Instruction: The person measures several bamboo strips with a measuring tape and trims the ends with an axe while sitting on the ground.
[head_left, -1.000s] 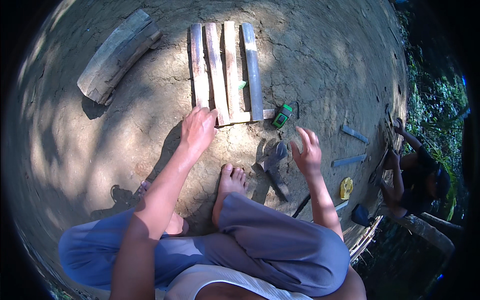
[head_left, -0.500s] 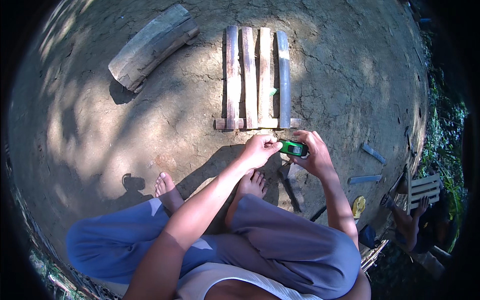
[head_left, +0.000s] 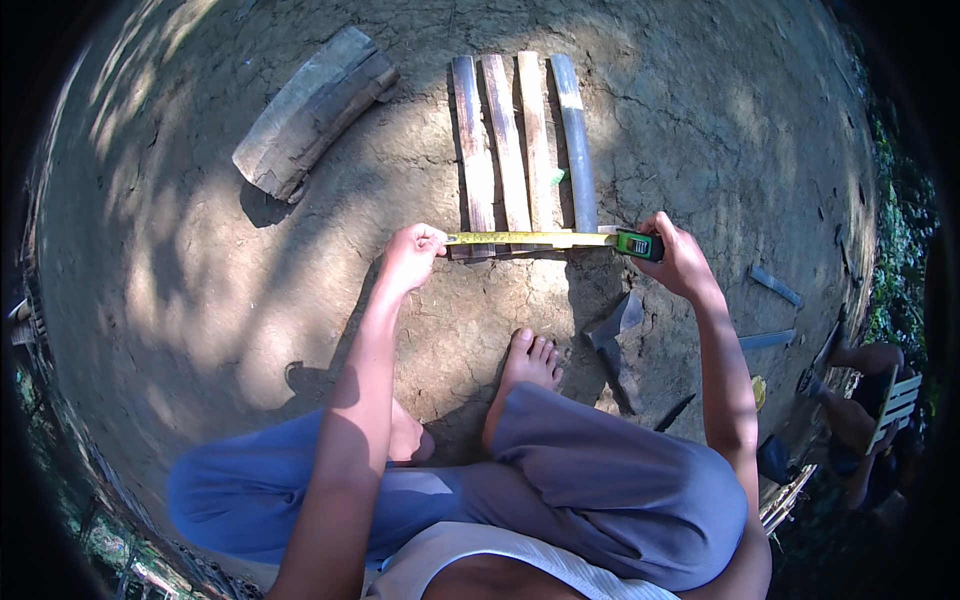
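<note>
Between my hands a yellow tape blade (head_left: 530, 239) is drawn out straight, crossing the near ends of several bamboo slats (head_left: 505, 140) laid side by side on the ground. My left hand (head_left: 408, 262) pinches the blade's free end, just left of the slats. Wrapped around the green and black tape measure (head_left: 638, 244) at the right end is my right hand (head_left: 682, 265). A short crosspiece under the slats' near ends is mostly hidden by the blade.
A split log (head_left: 315, 115) lies at the far left. Right of my bare foot (head_left: 524, 368) are a dark, broad-ended tool (head_left: 615, 350) and a thin dark piece (head_left: 675, 412). Grey strips (head_left: 767, 340) lie farther right. Another person there holds a pale slatted panel (head_left: 897, 410).
My hands have moved apart, the left to the left and the right to the right. The tape blade has been pulled out of its case across the slats.
</note>
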